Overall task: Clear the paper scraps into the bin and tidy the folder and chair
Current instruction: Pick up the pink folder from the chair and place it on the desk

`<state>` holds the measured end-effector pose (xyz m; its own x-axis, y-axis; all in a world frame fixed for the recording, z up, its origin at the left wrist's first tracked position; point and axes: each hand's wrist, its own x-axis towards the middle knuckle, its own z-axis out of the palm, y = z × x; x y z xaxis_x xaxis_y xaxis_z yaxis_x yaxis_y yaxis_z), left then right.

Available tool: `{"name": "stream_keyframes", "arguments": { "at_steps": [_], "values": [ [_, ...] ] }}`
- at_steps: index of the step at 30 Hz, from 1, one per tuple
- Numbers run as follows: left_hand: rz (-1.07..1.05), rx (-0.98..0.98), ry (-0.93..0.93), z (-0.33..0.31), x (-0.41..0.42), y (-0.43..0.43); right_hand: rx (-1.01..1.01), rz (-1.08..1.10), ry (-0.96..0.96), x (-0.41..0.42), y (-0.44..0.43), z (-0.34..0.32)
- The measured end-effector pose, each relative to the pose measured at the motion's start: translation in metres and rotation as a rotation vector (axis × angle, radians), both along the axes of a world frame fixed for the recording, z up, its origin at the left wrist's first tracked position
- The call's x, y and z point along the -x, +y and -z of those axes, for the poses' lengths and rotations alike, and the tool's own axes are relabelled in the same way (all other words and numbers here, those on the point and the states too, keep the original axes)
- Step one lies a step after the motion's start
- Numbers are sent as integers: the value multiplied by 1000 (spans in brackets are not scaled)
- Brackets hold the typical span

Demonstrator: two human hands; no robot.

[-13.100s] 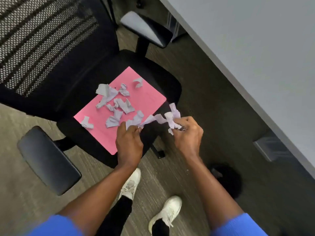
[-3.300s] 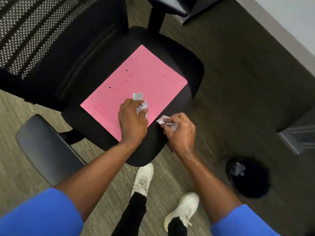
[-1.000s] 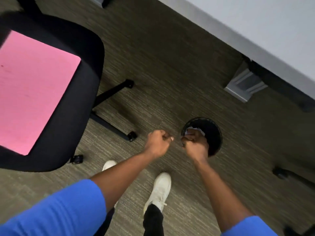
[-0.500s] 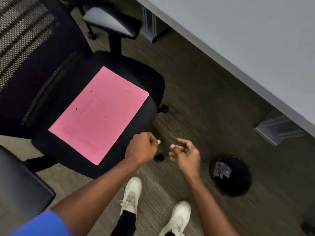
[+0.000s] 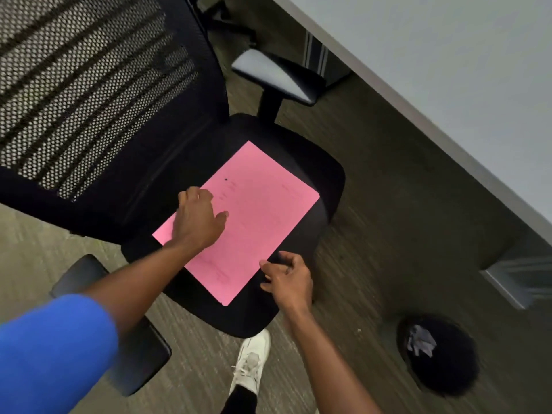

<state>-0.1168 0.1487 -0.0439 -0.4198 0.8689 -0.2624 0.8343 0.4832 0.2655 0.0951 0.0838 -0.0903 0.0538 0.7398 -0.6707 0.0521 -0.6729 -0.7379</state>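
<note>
2 hands (image 5: pixel 197 218) (image 5: pixel 288 277) on 1 pink folder (image 5: pixel 254 222), scraps (image 5: pixel 421 343) in 1 bin (image 5: pixel 442 380).

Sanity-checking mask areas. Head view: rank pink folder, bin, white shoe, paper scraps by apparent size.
1. pink folder, partly covered by the left hand
2. bin
3. white shoe
4. paper scraps, inside the bin

The shoe is partly hidden, so its true extent is unsure.

Floor (image 5: pixel 388 180): I see grey-brown carpet | chair (image 5: pixel 298 312) stands on it at the left, black seat carrying the pink folder (image 5: pixel 268 222) flat, near the seat's front edge | bin (image 5: pixel 448 380) stands on the floor right of the chair, paper scraps (image 5: pixel 421 343) inside
</note>
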Motion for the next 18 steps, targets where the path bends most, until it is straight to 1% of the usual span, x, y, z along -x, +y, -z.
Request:
{"name": "stream_keyframes", "arguments": {
  "at_steps": [3, 5, 12, 18],
  "values": [
    [-62, 117, 9, 7, 23, -4, 6, 20, -58, 15, -4, -1],
    [-91, 137, -24, 12, 32, -9, 7, 12, -87, 20, -5, -1],
    [-159, 99, -78, 12, 35, -21, 35, 12, -123, 16, -8, 4],
    [-222, -30, -170, 1, 17, -38, -28, 6, -148, -12, -20, -6]
  ]
}}
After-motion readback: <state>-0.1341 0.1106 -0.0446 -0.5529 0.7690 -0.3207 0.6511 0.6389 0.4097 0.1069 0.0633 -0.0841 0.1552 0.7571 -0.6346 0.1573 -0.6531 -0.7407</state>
